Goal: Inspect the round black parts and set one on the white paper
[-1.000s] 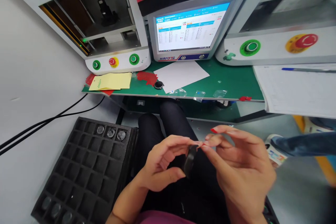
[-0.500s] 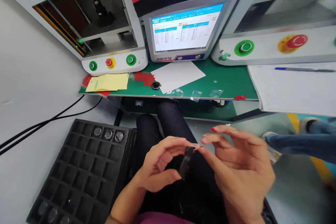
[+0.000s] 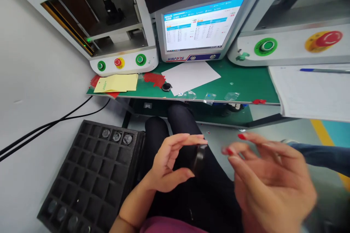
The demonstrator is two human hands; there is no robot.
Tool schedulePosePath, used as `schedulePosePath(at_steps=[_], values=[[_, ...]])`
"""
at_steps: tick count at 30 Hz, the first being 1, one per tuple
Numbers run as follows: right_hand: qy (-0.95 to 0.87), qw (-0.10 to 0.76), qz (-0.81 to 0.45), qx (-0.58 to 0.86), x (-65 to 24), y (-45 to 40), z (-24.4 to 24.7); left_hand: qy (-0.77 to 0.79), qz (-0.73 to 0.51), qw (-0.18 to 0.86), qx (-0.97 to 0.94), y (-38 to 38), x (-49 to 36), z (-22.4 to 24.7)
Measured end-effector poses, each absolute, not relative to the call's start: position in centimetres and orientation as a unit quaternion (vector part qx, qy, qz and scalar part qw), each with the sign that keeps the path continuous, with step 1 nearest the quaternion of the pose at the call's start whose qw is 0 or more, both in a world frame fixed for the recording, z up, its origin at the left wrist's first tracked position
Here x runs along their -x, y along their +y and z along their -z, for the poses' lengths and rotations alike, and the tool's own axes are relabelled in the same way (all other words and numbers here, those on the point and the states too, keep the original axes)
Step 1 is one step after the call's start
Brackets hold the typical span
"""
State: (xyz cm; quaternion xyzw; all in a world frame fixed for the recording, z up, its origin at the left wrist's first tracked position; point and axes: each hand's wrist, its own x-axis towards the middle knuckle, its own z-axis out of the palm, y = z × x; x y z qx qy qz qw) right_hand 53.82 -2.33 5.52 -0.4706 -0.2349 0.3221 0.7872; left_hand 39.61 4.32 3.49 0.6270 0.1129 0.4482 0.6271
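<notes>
The round black disc (image 3: 200, 158) is grasped by the left hand (image 3: 168, 165); the right hand (image 3: 270, 182) (fingers' hold indeterminable through blur) has been withdrawn, edge work apparently interrupted.

Two hands (image 3: 169, 167), one held dark piece (image 3: 200, 158), three green push buttons (image 3: 267, 46), two emergency-stop buttons (image 3: 329, 39), one monitor (image 3: 205, 27), one pen (image 3: 322, 70), two black cables (image 3: 60, 119) showed.

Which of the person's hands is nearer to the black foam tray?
Left: the left hand is to the right of the tray, holding a dark piece; the right hand is farther right.
</notes>
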Motion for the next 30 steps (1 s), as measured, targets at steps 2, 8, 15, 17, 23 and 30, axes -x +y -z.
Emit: schedulePosePath(at_steps=[2, 8, 15, 17, 23, 30], values=[[-0.188, 0.761, -0.431, 0.447, -53.8, -1.7, -5.3, 0.106, -0.472, 0.594, -0.643, 4.3, -39.7, -3.2], [-0.066, 0.645, -0.672, 0.357, -53.2, -0.5, -4.9, 0.099, -0.519, 0.424, -0.736, 4.8, -40.0, -2.3], [-0.024, 0.611, -0.713, 0.341, -53.5, -1.1, -5.5, 0.087, -0.556, 0.362, -0.743, 4.9, -40.9, -1.6], [-0.066, 0.642, -0.671, 0.366, -54.0, -1.2, -5.6, 0.108, -0.573, 0.374, -0.721, 4.8, -40.8, -1.5], [-0.313, 0.71, -0.46, 0.431, -56.1, -1.2, -6.8, 0.2, -0.322, 0.795, -0.473, 6.2, -39.4, -1.8], [-0.466, 0.507, -0.604, 0.401, -57.4, -0.8, -7.6, 0.15, -0.105, 0.908, -0.378, 7.1, -39.5, -1.5]])
